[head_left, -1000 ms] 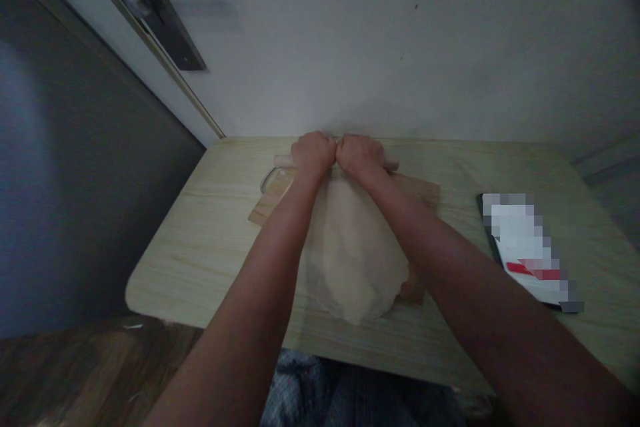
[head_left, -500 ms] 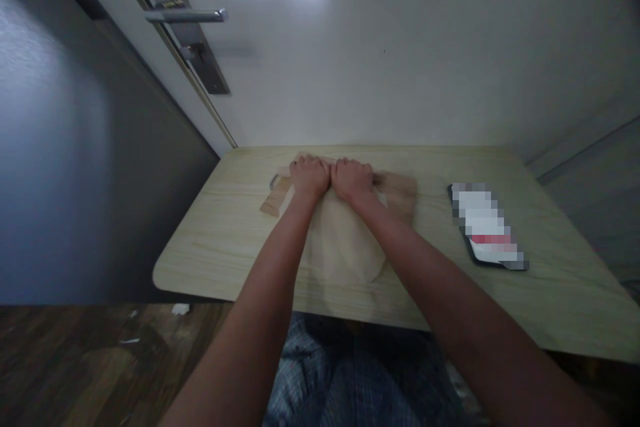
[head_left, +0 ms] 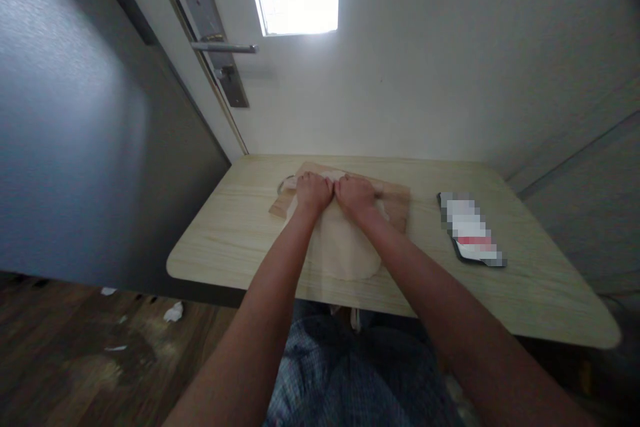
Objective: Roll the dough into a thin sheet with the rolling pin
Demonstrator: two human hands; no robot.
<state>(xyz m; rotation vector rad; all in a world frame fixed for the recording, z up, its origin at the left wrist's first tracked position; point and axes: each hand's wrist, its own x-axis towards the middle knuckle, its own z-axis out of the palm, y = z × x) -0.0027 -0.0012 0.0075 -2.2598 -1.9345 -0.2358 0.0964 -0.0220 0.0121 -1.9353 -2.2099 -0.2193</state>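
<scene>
A thin, pale beige sheet (head_left: pixel 345 250), perhaps dough, lies partly over a wooden board (head_left: pixel 400 203) and hangs past its near side onto the table. My left hand (head_left: pixel 314 192) and my right hand (head_left: pixel 356 195) are side by side at the sheet's far edge, fingers curled down and wrapped round a pale rod (head_left: pixel 289 183). Only the rod's ends show, and a metal ring sits near its left end. My thumbs are close together.
A phone (head_left: pixel 473 230) with a pixelated screen lies on the right of the light wooden table (head_left: pixel 215 233). Behind stands a white door with a metal handle (head_left: pixel 225 48). White scraps (head_left: pixel 173 311) litter the floor at left.
The camera view has shifted, so the door and its window show lower. Both hands remain close together at the far edge of the sheet, with little visible movement over the board.
</scene>
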